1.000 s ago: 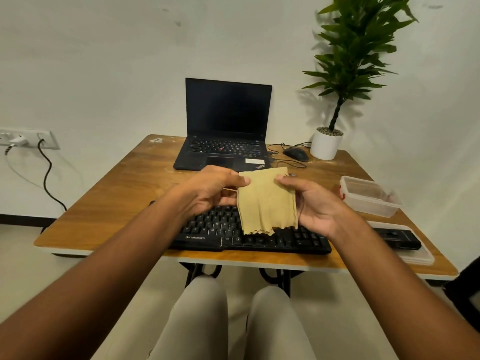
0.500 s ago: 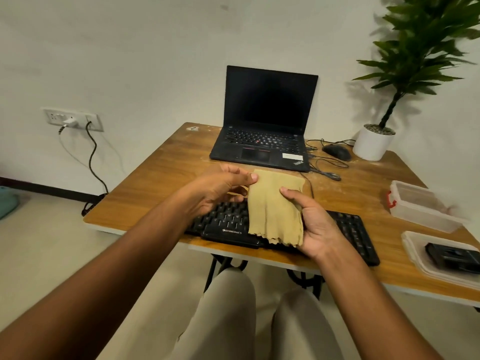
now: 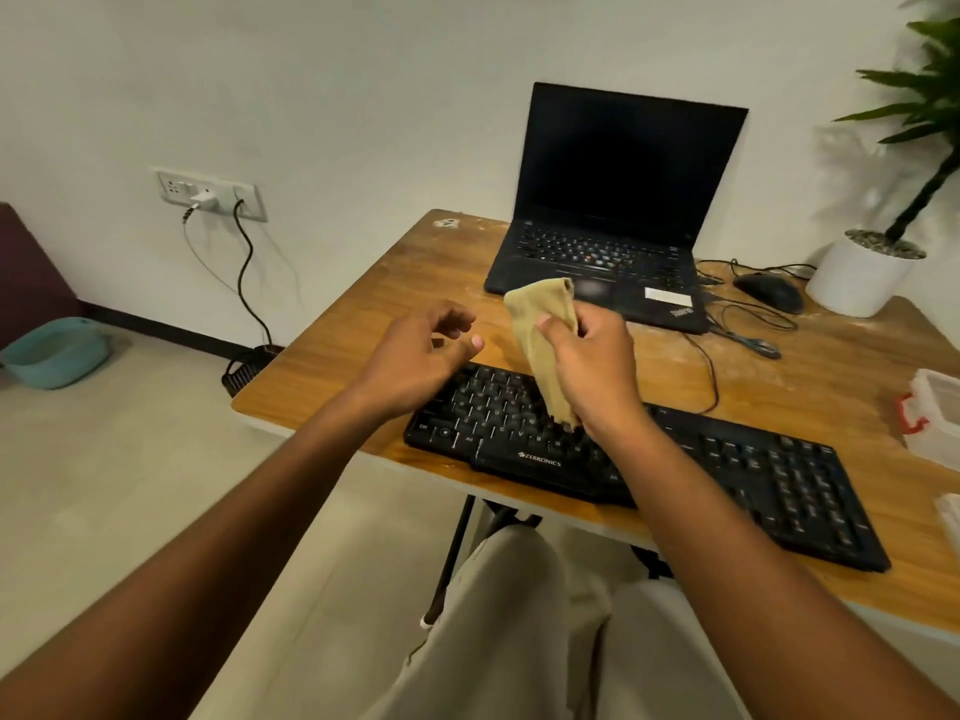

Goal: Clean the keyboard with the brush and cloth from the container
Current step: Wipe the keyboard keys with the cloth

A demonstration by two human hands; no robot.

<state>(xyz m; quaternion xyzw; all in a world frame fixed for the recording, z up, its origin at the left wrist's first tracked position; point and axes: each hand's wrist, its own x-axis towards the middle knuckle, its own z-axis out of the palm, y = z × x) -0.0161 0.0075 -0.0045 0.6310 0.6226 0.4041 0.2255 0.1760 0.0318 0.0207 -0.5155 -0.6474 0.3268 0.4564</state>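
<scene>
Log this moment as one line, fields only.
phase: cloth in hand, wiping not begun | right hand: grips tan cloth above keyboard | left hand: free, fingers loosely curled

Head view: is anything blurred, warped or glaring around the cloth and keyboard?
Head view: the tan cloth in the right hand is slightly motion-soft; the black desktop keyboard is sharp, its logo legible; the wide lens tilts the wooden table's edges; no harsh glare.
</scene>
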